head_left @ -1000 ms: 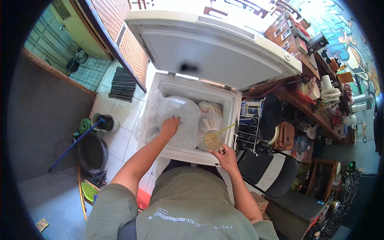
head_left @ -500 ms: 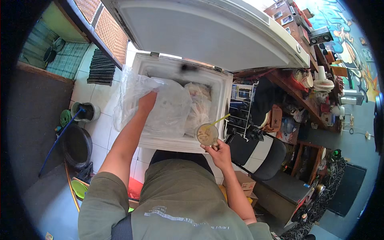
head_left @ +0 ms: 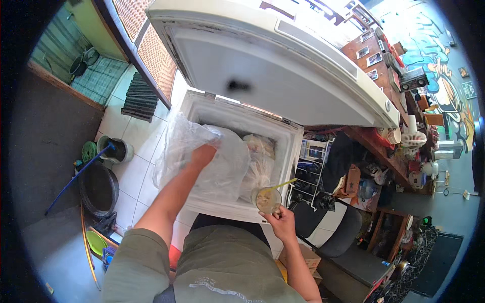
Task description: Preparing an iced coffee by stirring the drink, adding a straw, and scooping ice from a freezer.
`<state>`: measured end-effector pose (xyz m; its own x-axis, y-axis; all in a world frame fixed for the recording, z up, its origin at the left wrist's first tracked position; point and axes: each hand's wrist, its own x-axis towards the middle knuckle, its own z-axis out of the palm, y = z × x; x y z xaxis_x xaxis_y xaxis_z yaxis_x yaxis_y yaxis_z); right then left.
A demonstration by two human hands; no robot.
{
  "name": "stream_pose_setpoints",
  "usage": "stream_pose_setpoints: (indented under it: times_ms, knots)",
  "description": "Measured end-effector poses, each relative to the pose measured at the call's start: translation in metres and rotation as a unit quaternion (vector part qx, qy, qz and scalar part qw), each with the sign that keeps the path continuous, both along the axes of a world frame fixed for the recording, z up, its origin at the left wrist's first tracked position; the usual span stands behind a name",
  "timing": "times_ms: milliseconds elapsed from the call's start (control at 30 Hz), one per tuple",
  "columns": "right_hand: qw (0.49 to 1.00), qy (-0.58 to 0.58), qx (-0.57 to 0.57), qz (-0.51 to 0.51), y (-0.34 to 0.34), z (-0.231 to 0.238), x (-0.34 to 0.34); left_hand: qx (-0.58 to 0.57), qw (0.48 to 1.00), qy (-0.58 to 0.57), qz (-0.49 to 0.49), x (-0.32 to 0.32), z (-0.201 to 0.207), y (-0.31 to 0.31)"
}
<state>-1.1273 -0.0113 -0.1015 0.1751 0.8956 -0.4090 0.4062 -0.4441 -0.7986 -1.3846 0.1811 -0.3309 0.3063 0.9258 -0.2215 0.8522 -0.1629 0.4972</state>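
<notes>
My left hand (head_left: pixel 204 154) reaches into a large clear plastic bag (head_left: pixel 225 169) in the open chest freezer (head_left: pixel 294 146). Its fingers are covered by the crumpled film, so their grip is hidden. Over the freezer's near right edge, my right hand (head_left: pixel 281 222) is closed on the handle of a clear glass mug (head_left: pixel 268 201). Something pale and lumpy, perhaps ice, is in the mug, and a thin yellow-green stick, a straw or spoon handle, leans out to the right. Beside the big bag lies a second plastic bag (head_left: pixel 259 164) with pale contents.
The raised freezer lid (head_left: pixel 262 76) spans the far side. A white wire rack (head_left: pixel 317 174) and a black chair (head_left: pixel 341 237) stand at the right. On the left are a bucket (head_left: pixel 121 151) with a blue-handled brush and a black tub (head_left: pixel 98 189) on the tiled floor.
The view has tilted, so the scene sits lower in the picture. My left hand has pushed slightly rightward and deeper into the plastic. My right hand keeps the mug at the freezer edge.
</notes>
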Motion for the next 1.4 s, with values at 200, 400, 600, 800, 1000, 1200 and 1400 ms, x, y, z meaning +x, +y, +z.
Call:
stream_pose_setpoints:
  times_ms: [200,400,600,800,1000,1200,1400]
  knots:
    - [0.999,0.026,0.001,0.021,-0.004,-0.010,0.015,0.087,0.990,0.067,-0.083,0.010,-0.069,0.001]
    - [1.000,0.009,-0.013,0.023,-0.005,-0.006,0.039,-0.024,0.995,0.041,-0.087,0.027,-0.025,-0.019]
    - [0.998,0.041,-0.028,0.049,0.008,0.002,0.070,-0.141,0.981,0.015,-0.136,0.002,-0.028,-0.023]
    - [0.995,0.086,-0.020,0.052,0.021,-0.004,0.111,-0.226,0.967,0.071,-0.094,0.009,-0.011,-0.019]
    - [0.993,0.070,0.016,0.092,0.017,-0.038,0.158,-0.238,0.967,0.035,-0.080,0.012,0.003,-0.015]
    - [0.994,0.064,-0.023,0.080,0.030,-0.004,0.136,-0.149,0.986,0.013,-0.069,0.019,-0.015,-0.016]
    - [0.997,0.080,-0.016,0.011,0.017,0.001,0.095,-0.174,0.974,-0.003,-0.147,0.017,-0.030,-0.009]
